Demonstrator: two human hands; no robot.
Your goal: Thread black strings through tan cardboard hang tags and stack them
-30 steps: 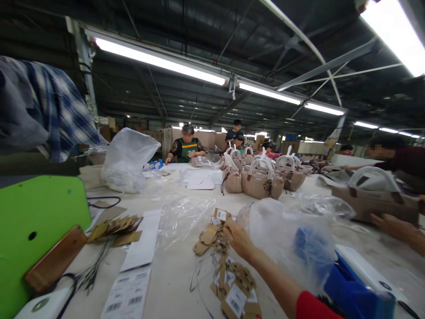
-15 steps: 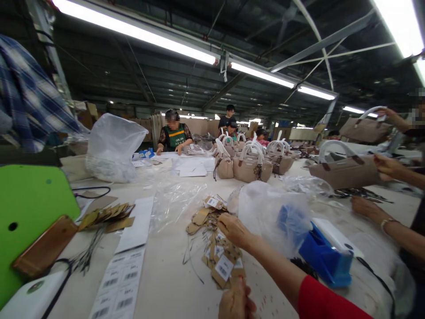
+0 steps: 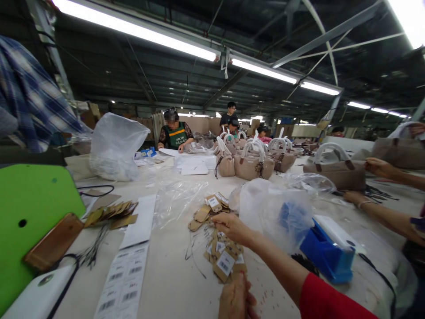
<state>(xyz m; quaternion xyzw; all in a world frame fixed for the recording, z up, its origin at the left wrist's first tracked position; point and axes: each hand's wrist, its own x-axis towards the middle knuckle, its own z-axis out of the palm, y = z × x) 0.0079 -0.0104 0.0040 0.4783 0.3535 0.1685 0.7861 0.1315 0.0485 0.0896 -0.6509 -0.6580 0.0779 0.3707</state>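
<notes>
A loose pile of brown paper tags (image 3: 221, 259) with barcode stickers and thin strings lies on the pale table (image 3: 172, 283) in front of me. My right hand (image 3: 234, 227), on a red-sleeved arm, rests on the far part of the pile with its fingers curled down among the tags. What they grip is hidden. My left hand (image 3: 236, 301) shows at the bottom edge, closed, with its fingertips pinched on a brown tag at the pile's near end.
A blue label dispenser (image 3: 328, 252) and a clear plastic bag (image 3: 275, 212) sit right of the pile. Barcode label sheets (image 3: 122, 283), a brown phone (image 3: 55, 241) and a green board (image 3: 36, 208) lie to the left. Beige handbags (image 3: 254, 165) stand beyond. A co-worker's hands (image 3: 381, 168) work at the right.
My left hand has come into view at the bottom edge and closed on the pile's near end. My right hand stays on the tags. The co-worker at right has lowered a handbag.
</notes>
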